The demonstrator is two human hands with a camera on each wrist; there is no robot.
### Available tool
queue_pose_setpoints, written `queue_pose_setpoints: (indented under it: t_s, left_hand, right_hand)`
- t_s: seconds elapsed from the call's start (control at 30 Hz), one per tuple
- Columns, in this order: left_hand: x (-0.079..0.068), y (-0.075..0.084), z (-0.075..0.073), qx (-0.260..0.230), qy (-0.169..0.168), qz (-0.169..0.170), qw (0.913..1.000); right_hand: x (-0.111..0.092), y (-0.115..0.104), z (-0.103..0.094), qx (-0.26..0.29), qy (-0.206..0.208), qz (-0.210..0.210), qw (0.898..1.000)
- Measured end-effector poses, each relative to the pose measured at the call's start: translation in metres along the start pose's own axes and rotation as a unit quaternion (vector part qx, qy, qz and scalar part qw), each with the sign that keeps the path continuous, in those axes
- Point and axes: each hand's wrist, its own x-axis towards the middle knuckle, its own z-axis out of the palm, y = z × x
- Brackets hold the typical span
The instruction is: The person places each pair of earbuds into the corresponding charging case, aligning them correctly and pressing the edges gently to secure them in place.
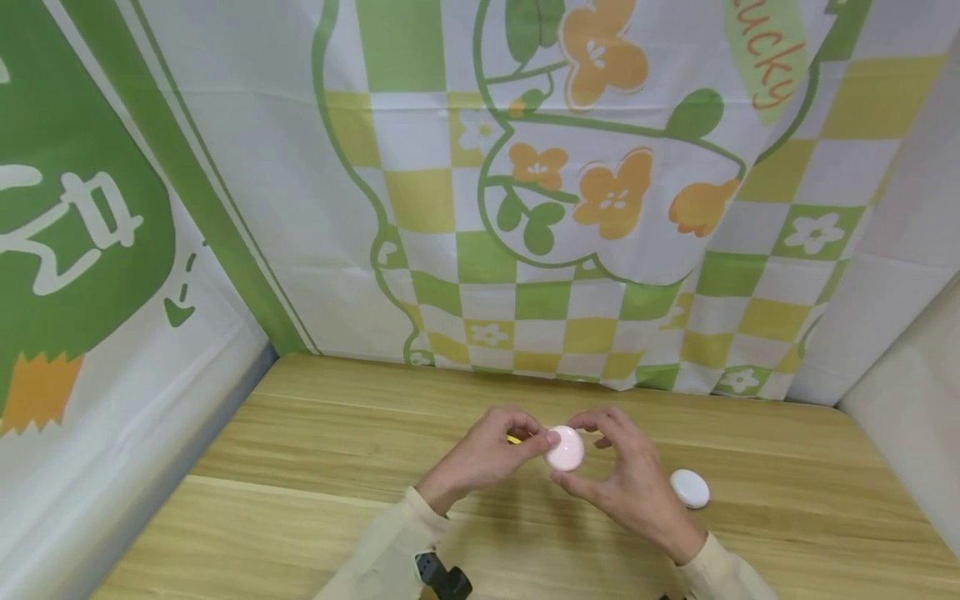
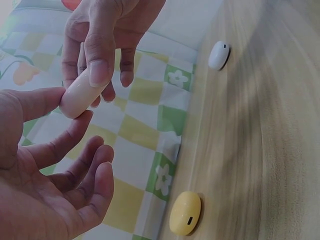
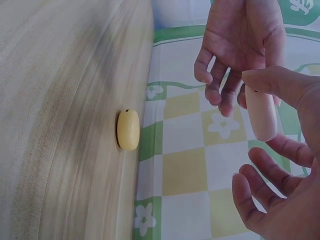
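Observation:
A small, smooth pink earbud case (image 1: 567,452) is held up between the two hands above the table. My left hand (image 1: 491,450) pinches its left side, thumb over the face. From the right, my right hand (image 1: 633,483) grips its edge between thumb and index finger, the other fingers loosely bent. The right wrist view shows the pink case (image 3: 261,115) edge-on. A yellow case (image 2: 185,213) with a dark slot lies on the table, mostly hidden behind the left hand in the head view. Beside the right wrist lies a white case (image 1: 690,488).
The wood-grain table (image 1: 300,467) reaches back to a hanging cloth (image 1: 480,250) with green and yellow checks and flowers. Another printed cloth (image 1: 90,208) hangs along the left side. A dark strap piece (image 1: 444,577) sits at the left sleeve.

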Motion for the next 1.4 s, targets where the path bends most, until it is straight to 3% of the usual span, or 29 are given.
queue_pose_setpoints:
  t_s: [0.2,0.53,1.4]
  left_hand:
    - [-0.0008,0.0003,0.0001,-0.002,0.000,-0.004,1.0000]
    - [-0.0010,0.0009,-0.0001,-0.006,0.003,-0.004,1.0000]
    - [-0.0010,-0.0018,-0.0002,-0.020,-0.011,0.006,0.9997]
  right_hand:
    - [-0.0003,0.0005,0.0004,0.014,-0.003,0.003,1.000]
    - [0.0005,0.0006,-0.0014,0.113,-0.014,0.058,0.992]
    - [0.0005,0.0022,-0.0001,0.124,-0.015,0.066,0.990]
